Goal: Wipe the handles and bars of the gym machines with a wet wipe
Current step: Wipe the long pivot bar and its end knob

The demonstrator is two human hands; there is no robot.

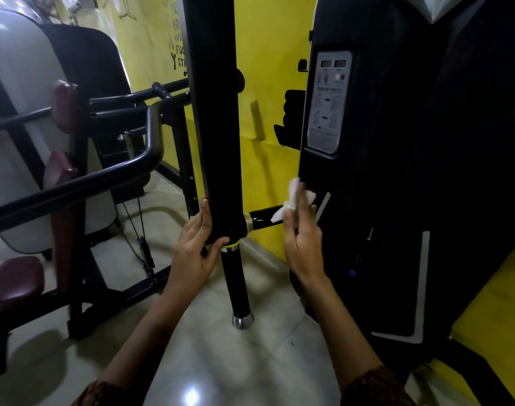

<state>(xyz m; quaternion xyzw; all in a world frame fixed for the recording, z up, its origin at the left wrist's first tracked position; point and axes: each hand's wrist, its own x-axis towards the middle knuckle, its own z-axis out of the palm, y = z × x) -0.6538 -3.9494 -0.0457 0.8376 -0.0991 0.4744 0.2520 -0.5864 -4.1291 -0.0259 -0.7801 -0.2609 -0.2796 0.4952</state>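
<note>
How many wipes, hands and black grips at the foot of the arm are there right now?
Wipe: 1
Hands: 2, left hand holding the arm, right hand gripping the wipe
Grips: 2, side grip, lower grip
Total: 5

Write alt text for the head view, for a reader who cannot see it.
The right hand holds a white wipe against a short black handle jutting sideways from a gym machine's upright black bar, whose lower end the left hand grips. Yellow wall behind.
</note>
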